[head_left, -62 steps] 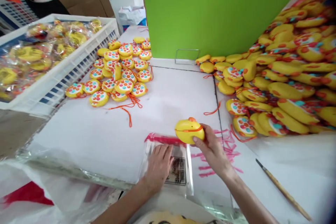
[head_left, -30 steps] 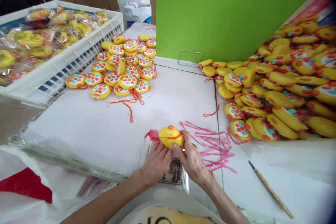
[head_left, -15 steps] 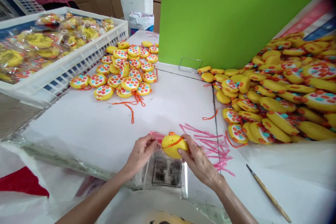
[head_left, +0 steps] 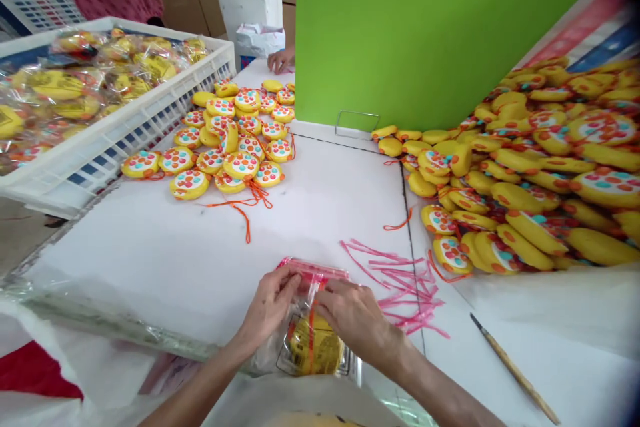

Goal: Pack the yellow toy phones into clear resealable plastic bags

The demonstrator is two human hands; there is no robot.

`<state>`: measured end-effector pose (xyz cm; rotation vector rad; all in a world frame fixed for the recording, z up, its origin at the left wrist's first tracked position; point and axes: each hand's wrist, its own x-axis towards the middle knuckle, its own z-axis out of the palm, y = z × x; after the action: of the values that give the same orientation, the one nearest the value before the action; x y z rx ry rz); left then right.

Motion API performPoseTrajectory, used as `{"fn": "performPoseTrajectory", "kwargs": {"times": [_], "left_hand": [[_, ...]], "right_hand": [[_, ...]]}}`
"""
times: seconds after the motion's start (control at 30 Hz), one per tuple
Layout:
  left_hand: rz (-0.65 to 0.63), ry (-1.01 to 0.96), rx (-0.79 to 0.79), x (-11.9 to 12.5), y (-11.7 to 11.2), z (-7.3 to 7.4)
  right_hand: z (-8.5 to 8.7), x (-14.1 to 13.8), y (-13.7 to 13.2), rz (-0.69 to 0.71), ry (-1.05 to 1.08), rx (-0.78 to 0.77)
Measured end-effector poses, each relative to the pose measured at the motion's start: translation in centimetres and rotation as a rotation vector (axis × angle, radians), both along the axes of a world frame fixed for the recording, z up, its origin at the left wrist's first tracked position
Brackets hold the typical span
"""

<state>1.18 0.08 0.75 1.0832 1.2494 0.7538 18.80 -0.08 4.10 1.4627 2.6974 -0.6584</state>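
Observation:
A yellow toy (head_left: 323,350) with an orange cord (head_left: 311,340) lies inside a clear plastic bag (head_left: 280,340) with dark printing and a pink upper edge. My left hand (head_left: 270,303) pinches the bag near its upper left corner. The fingers of my right hand (head_left: 353,313) are closed at the bag's mouth, beside the upper end of the cord; their exact hold is partly hidden. Pink strips (head_left: 410,293) lie scattered on the white table just right of the bag.
Spotted yellow toys (head_left: 235,137) with cords lie ahead, with a large heap (head_left: 525,173) at right. A white crate (head_left: 145,103) holds bagged toys. A green panel (head_left: 420,33) stands ahead. A brush-like tool (head_left: 515,367) lies right. Another person's hand (head_left: 281,60) shows behind the panel.
The toy has moved from my right hand's grip above the bag down into the bag. My right hand has shifted to the bag's mouth. Another person's hand has appeared behind the panel.

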Motion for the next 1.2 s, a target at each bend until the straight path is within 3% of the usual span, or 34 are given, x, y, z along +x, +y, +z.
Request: {"fn": "performPoseTrajectory", "kwargs": {"times": [0.13, 0.33, 0.53, 0.63, 0.73, 0.8, 0.93, 1.0, 1.1, 1.2], "left_hand": [[0.038, -0.143, -0.144, -0.8, -0.8, -1.1], [-0.074, -0.248, -0.220, -1.0, -0.5, -0.6], [-0.136, 0.226, 0.064, 0.3, -0.2, 0.7], [-0.189, 0.350, 0.119, 0.5, -0.5, 0.7], [-0.166, 0.291, 0.080, -0.1, -0.8, 0.1], [-0.115, 0.228, 0.018, -0.9, -0.9, -0.5], [-0.067, 0.141, -0.089, -2.2, -0.9, -1.4], [-0.055, 0.075, -0.131, -2.5, -0.8, -1.7], [-0.018, 0.005, -0.186, -2.4, -0.7, -1.7], [0.014, -0.022, -0.224, -2.4, -0.7, -1.7]], "right_hand": [[-0.8, -1.1, 0.1, -0.197, 0.170, 0.038], [-2.3, -2.3, 0.5, -0.224, 0.297, 0.060], [-2.2, -3.2, 0.9, -0.129, 0.147, 0.163], [-2.0, -3.0, 1.5, -0.217, 0.216, 0.134], [-2.3, 0.1, 1.9, -0.439, 0.330, 0.055], [-3.0, 4.5, 1.8, -0.645, 0.301, 0.076], [-3.8, 15.7, -0.1, -0.959, -0.059, 0.224], [-3.3, 19.5, -1.5, -1.032, -0.297, 0.186], [-1.9, 19.7, -3.2, -0.962, -0.361, 0.109], [-0.6, 14.6, -3.1, -0.827, -0.071, 0.133]]}}
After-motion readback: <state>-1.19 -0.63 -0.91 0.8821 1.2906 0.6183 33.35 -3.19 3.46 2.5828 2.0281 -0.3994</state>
